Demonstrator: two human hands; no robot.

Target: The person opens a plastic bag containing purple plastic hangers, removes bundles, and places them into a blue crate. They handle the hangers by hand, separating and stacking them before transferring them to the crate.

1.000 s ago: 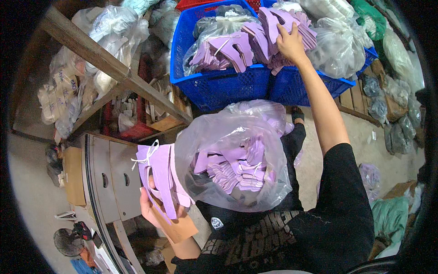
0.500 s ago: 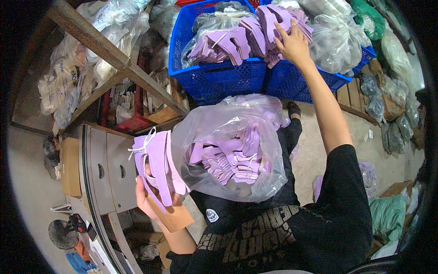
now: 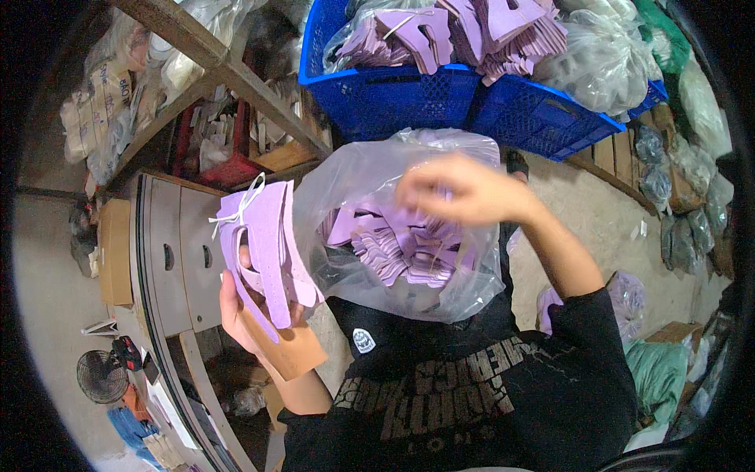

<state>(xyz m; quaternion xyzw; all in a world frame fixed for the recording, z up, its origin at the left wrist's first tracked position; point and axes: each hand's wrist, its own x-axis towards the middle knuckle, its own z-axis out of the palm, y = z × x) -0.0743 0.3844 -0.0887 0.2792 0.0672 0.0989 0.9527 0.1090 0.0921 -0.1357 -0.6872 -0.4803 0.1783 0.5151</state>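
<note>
My left hand (image 3: 233, 311) is closed round a bundle of purple cut-out pieces (image 3: 273, 256), flat and felt- or foam-like, tied at the top with white string. A plain brown card (image 3: 292, 352) sits under the bundle in the same hand. Over the open mouth of a clear plastic bag (image 3: 334, 169) on my lap is my right hand (image 3: 472, 189), its fingers smeared by motion. Inside that bag lie several stacks of similar purple pieces (image 3: 377, 250), partly hidden by my right hand.
Beyond the bag stand blue plastic crates (image 3: 393, 98) with tied purple stacks (image 3: 523, 39) and stuffed clear bags (image 3: 602, 75). A grey cabinet (image 3: 165, 263) is at my left, below a wooden frame (image 3: 271, 102). Further purple-filled bags (image 3: 625, 303) rest on the floor at right.
My right hand has come back from the purple stacks in the crate to above the bag. My left hand still holds the tied bundle and card; the view has shifted slightly.
</note>
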